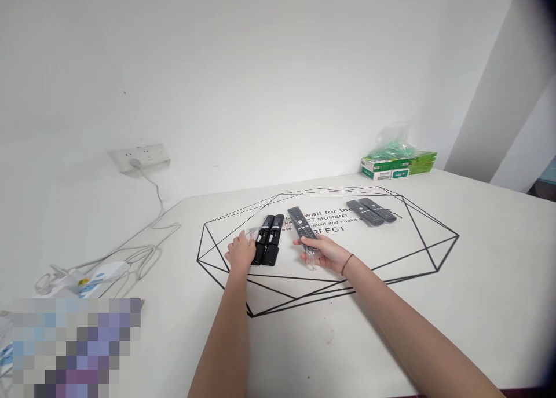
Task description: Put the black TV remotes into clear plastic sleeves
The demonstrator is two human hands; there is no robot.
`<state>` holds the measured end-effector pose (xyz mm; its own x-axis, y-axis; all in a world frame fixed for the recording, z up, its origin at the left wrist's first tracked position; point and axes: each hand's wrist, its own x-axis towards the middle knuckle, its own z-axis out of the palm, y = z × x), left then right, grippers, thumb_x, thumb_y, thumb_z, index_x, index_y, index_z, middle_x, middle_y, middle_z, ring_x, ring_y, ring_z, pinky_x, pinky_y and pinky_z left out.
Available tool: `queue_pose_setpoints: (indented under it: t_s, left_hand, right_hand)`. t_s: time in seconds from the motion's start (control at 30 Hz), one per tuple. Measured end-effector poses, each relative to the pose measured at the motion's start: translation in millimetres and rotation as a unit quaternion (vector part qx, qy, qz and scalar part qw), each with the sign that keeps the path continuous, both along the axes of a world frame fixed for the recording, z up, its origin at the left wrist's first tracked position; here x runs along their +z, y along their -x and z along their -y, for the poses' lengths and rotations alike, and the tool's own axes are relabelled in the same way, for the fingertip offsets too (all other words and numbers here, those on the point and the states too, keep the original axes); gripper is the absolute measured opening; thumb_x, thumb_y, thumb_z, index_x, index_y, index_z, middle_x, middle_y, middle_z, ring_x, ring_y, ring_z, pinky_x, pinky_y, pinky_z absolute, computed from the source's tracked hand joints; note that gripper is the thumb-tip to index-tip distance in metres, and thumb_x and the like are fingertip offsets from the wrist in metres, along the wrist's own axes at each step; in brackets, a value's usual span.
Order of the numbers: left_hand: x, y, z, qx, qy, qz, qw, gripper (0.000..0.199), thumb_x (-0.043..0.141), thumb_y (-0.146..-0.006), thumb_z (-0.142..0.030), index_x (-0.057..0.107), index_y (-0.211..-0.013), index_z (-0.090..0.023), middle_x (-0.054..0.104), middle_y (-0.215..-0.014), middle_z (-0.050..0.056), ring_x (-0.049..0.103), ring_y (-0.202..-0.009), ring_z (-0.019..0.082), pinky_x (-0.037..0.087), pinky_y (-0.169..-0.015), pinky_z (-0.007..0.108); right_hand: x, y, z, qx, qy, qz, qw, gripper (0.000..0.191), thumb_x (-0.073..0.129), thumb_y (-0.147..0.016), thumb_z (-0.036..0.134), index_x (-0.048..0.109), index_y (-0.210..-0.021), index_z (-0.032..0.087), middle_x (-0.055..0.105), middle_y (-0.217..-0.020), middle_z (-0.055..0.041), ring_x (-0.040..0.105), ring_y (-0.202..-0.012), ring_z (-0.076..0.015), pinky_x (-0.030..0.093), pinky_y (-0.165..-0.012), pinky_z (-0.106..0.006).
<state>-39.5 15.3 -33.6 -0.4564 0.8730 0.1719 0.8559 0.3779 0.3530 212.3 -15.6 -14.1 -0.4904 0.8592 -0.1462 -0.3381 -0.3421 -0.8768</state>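
Note:
My right hand grips a dark remote control by its lower end, its buttons facing up and a crinkled clear plastic sleeve bunched at the bottom. To the left, my left hand has its fingers curled at the edge of a small clear plastic packet with reddish marks; the fingers hide part of it. Close beside that hand, two black remote controls lie side by side, backs up, their battery compartments apparently uncovered. Two more remote controls rest button side up farther right.
The white table carries printed black lines and lettering. Green-and-white boxes with a plastic bag on top stand at the back right. Cables trail at left from a wall socket. A pixelated patch covers the lower left.

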Motion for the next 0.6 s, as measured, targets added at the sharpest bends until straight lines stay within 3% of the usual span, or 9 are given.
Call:
queue_pose_setpoints:
  t_s: [0.23,0.47,0.6]
  left_hand:
    - [4.0,-3.8,4.2,0.041,-0.027,-0.012,0.999,0.055,0.029,-0.087,-0.043,0.038,-0.134,-0.015,0.049,-0.127,0.017,0.042,-0.115,0.036,0.037,-0.089,0.051]
    - [5.6,-5.6,8.2,0.020,-0.017,-0.002,1.000,0.046,0.036,-0.086,-0.043,0.052,-0.123,-0.021,0.048,-0.128,0.015,0.041,-0.117,0.036,0.035,-0.090,0.054]
    - [18.4,-17.2,11.9,0.011,-0.162,-0.034,0.986,0.043,0.040,-0.086,-0.043,0.059,-0.115,-0.018,0.037,-0.139,0.016,0.023,-0.131,0.036,0.026,-0.099,0.055]
  right_hand:
    - [-2.3,2.2,-0.6,0.002,-0.004,-0.001,1.000,0.031,0.069,-0.075,0.030,0.052,-0.098,0.017,0.059,-0.119,-0.0106,0.063,-0.062,-0.0101,0.053,-0.057,-0.026]
    - [-6.1,3.8,-0.8,0.020,-0.007,-0.006,1.000,0.031,0.069,-0.075,0.031,0.052,-0.097,0.018,0.058,-0.120,-0.0108,0.063,-0.065,-0.0117,0.050,-0.049,-0.023]
    - [-9.1,6.9,0.3,0.028,-0.006,-0.032,0.999,0.031,0.068,-0.076,0.030,0.052,-0.101,0.020,0.056,-0.123,-0.0083,0.063,-0.065,-0.0099,0.051,-0.053,-0.024]
